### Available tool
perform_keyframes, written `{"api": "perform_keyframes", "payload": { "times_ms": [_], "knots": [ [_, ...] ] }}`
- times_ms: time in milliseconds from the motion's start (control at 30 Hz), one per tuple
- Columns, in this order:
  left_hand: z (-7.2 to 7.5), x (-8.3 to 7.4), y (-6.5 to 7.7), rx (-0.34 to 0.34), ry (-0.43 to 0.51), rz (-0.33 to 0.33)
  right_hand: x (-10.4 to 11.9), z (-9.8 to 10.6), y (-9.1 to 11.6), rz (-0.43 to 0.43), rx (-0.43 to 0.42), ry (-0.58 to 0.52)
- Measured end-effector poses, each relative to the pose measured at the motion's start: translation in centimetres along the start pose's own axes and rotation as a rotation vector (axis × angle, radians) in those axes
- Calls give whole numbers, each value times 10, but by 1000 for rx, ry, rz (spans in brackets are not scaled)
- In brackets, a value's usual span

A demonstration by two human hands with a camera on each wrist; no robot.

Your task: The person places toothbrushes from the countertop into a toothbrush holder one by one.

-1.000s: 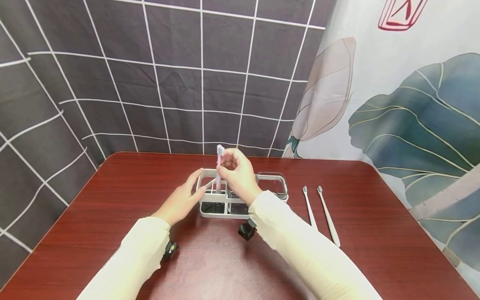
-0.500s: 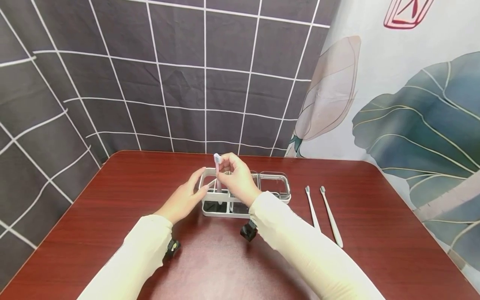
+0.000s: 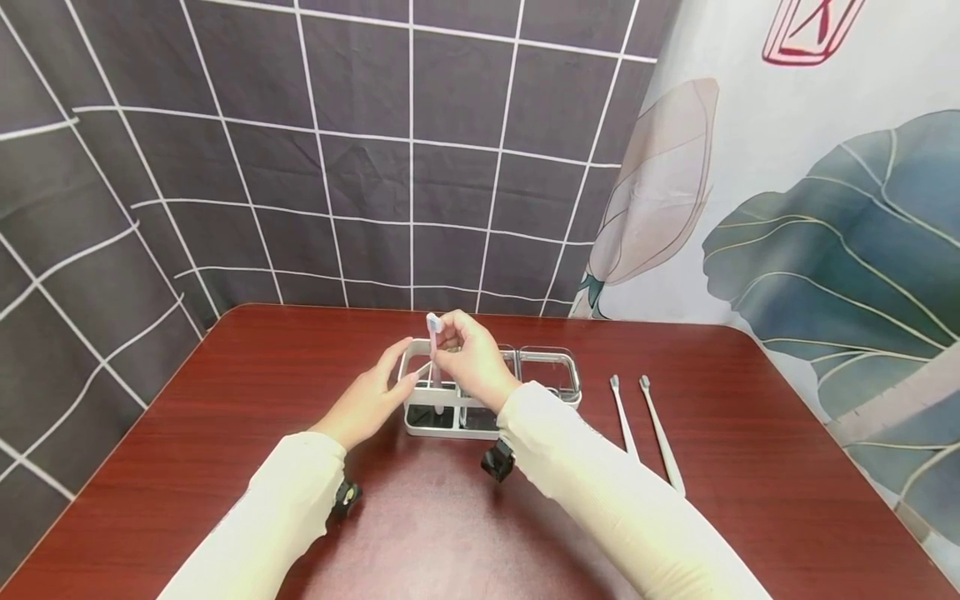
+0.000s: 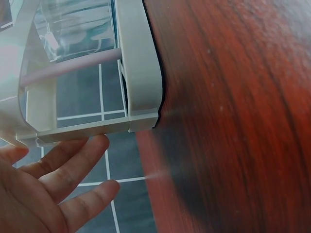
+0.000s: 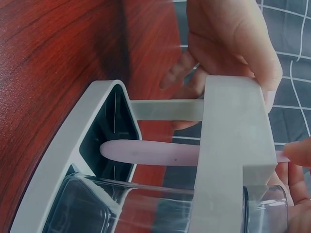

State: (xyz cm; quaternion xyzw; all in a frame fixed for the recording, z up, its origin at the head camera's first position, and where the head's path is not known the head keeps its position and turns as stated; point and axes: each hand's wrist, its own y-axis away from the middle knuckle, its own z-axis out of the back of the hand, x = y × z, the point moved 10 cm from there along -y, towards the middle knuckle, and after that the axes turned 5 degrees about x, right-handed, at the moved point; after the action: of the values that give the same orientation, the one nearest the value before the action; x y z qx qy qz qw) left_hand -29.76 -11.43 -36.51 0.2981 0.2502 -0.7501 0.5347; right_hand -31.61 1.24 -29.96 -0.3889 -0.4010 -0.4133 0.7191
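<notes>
Your right hand (image 3: 474, 358) pinches the pink toothbrush (image 5: 153, 152), handle down in the left compartment of the white holder (image 5: 228, 116), beside clear cups (image 5: 85, 206). Your left hand (image 3: 363, 406) touches the holder's end, fingers (image 4: 75, 166) spread. Two white toothbrushes (image 3: 664, 444) lie on the red table (image 3: 757, 467) before gridded cloth (image 3: 367, 179).

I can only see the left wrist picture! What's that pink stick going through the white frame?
Observer: It's a pink toothbrush. The head view shows its bristly top sticking up above the white holder.
Child: Ooh! Who's holding it?
Observer: The person's right hand, pinching it below the bristly top.
Child: Are there any more brushes?
Observer: Yes. A white toothbrush and a second white toothbrush lie on the table, to the right of the holder in the head view.
</notes>
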Motion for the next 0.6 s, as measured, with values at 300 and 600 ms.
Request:
{"api": "perform_keyframes", "payload": {
  "times_ms": [300, 600],
  "knots": [
    [0, 0, 0, -3, 5, -1, -1, -2, -3, -16, 17, 8],
    [0, 1, 1, 11, 8, 12, -4, 3, -1, -33, 45, 42]
  ]
}}
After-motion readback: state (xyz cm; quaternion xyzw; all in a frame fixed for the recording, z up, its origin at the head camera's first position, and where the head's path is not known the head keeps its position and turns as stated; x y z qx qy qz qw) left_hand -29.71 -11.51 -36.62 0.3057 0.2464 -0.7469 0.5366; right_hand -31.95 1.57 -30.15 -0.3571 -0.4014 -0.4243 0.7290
